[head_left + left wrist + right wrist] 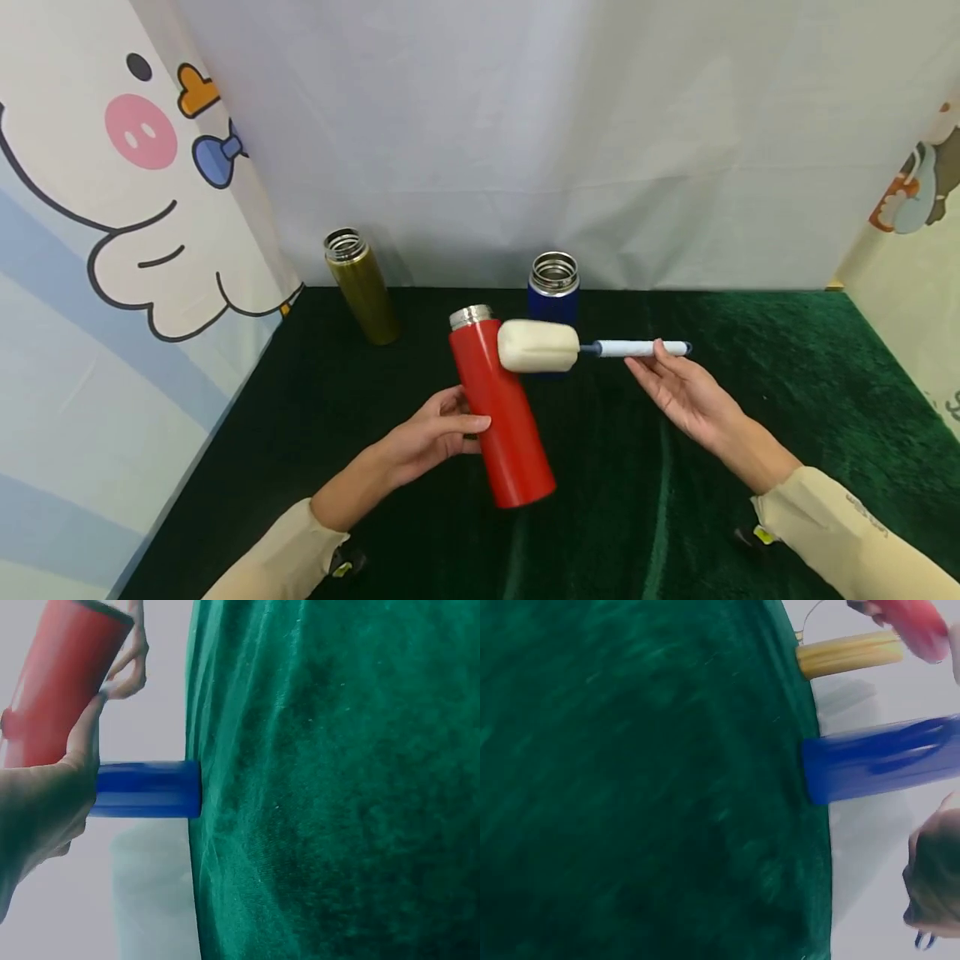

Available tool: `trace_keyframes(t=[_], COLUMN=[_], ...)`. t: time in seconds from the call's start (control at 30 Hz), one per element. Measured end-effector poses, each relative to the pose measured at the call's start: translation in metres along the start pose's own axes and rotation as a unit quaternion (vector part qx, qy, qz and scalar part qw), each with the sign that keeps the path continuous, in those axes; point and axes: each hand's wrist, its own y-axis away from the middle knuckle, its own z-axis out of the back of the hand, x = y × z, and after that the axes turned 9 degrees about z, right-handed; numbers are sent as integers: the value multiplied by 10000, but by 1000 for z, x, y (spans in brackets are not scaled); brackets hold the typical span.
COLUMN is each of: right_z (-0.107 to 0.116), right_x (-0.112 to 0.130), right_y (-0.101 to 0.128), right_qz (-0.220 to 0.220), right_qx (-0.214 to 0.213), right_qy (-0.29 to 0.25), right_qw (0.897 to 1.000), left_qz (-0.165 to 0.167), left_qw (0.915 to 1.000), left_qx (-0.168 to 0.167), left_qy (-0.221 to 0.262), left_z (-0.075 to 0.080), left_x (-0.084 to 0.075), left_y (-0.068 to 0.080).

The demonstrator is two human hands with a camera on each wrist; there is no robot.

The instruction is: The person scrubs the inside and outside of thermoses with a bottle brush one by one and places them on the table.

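Note:
My left hand (427, 437) grips a red bottle (513, 442) round its middle. The bottle leans to the left, its steel mouth uncapped at the top; the left wrist view shows its base raised off the cloth. Between thumb and fingers, my right hand (690, 400) pinches the white handle of a bottle brush (637, 348). The brush lies level, and its cream sponge head (536, 346) overlaps the bottle's upper side in the head view. Behind the sponge, a blue bottle (553, 304) stands uncapped, partly hidden; in the right wrist view its body (885, 757) shows upright on the cloth.
An olive-gold bottle (363, 292) stands uncapped at the back left. Dark green velvety cloth (750, 467) covers the table. A pale curtain (465, 150) hangs along the back edge, with a cartoon-printed sheet (67, 250) at the left.

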Motion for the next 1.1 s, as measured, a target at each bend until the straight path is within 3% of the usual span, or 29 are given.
trace_keyframes(t=[0.17, 0.3, 0.4, 0.53, 0.67, 0.73, 0.93, 1.1], right_z=[9, 8, 3, -4, -7, -7, 5, 14], right_x=[-5, -5, -3, -1, -3, -3, -1, -2], right_y=[2, 2, -1, -5, -3, -1, 5, 6], right_qz=[-252, -246, -165, 72, 312, 296, -359, -520], right_qx=[623, 727, 529, 140, -120, -208, -123, 382], right_qy=[1035, 1465, 1215, 308, -671, -830, 63, 673], right_qw=[9924, 9862, 9910, 9994, 9972, 9959, 9993, 9956], left_qz=[-365, -389, -237, -43, -13, -62, -357, -402], left_qw=[9955, 9938, 9976, 9997, 9985, 9985, 9984, 9946], left_qx=[-248, -390, -218, 249, 460, 436, 139, -113], left_qy=[835, 963, 609, 44, -310, -321, 421, 948], left_z=[2, 3, 3, 2, 1, 0, 1, 3], left_x=[-6, -8, -5, 1, 4, 3, -2, -5], left_y=[2, 2, 2, 0, -1, -2, 1, 1])
